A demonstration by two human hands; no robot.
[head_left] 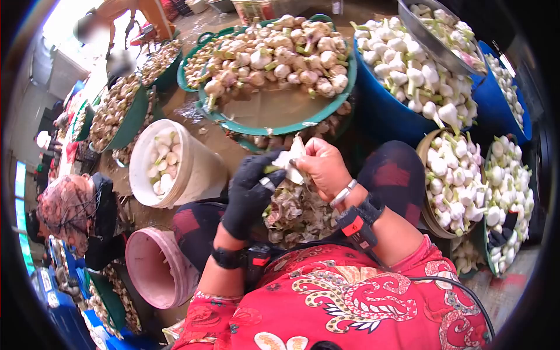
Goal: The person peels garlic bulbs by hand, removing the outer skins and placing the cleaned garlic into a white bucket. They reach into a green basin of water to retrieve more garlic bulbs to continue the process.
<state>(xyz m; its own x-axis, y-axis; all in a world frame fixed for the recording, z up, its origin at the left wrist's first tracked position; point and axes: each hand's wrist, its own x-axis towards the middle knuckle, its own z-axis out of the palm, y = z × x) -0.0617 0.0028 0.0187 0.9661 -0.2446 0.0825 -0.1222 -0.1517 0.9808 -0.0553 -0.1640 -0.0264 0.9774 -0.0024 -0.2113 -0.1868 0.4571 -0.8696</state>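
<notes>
My left hand, in a black glove, is closed around a white garlic bulb with a green stem, in front of my lap. My bare right hand pinches papery skin at the bulb's right side, its fingers closed. Loose peeled skins are heaped between my legs, just below both hands. Beyond them, a wide green tub holds many unpeeled garlic bulbs along its back.
Left of me stand a white bucket with peeled bulbs and a pink bucket. At the right are a blue tub and a beige bucket, both full of white garlic. A co-worker sits at the far left.
</notes>
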